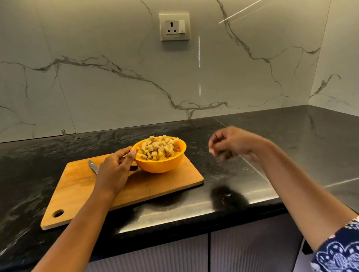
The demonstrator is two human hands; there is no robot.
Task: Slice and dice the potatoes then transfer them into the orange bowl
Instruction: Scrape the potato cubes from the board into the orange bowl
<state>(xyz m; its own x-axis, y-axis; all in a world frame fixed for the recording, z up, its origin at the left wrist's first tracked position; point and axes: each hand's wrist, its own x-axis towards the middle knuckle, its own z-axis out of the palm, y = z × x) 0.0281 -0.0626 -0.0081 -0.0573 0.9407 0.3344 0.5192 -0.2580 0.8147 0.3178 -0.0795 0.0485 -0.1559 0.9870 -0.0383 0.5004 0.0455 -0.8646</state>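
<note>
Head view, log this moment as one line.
orange bowl: heaped with diced potatoes, on cutting board | left hand: grips bowl rim | right hand: blurred, over counter | knife: on board

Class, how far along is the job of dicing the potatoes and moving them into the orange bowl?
Done: the orange bowl on the cutting board is heaped with diced potato, the bare board shows none, and the knife lies set down. In hand: the left hand holds the bowl's rim; the right hand is blurred in the air, contents unclear. Left: seemingly little or nothing.
</note>
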